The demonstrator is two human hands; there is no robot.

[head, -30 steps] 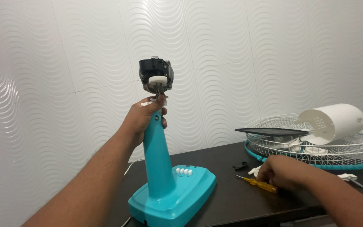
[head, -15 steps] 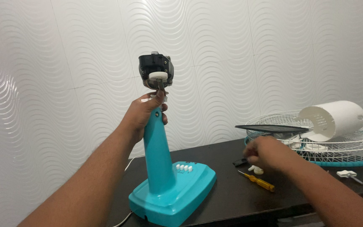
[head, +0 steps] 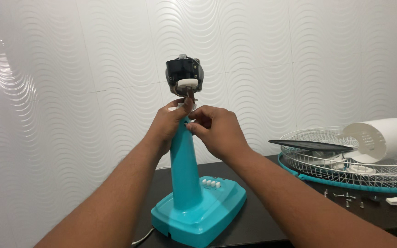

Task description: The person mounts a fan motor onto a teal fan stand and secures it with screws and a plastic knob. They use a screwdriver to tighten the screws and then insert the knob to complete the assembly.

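gripping fan stand [head: 184, 160] neck, left hand [head: 168, 126] | pinching small part, cannot tell which, right hand [head: 214, 131], just under motor [head: 184, 76] | risking dropped part, loose pinch

No packages, labels, signs, screens

A teal fan stand [head: 187, 174] of smooth, glossy plastic, with small white plastic buttons [head: 211, 183] on its base. At the stand's top, a black motor block [head: 184, 73] of matt plastic and dull metal with a white plastic cap [head: 189, 83]. Right of the stand, a white wire grille [head: 345, 158] of thin coated metal, and on it a smooth white plastic housing [head: 384, 138]. Under the stand, a dark matt tabletop [head: 272, 216]. Behind the stand, glossy white wall tiles [head: 70, 92] with a wavy relief.
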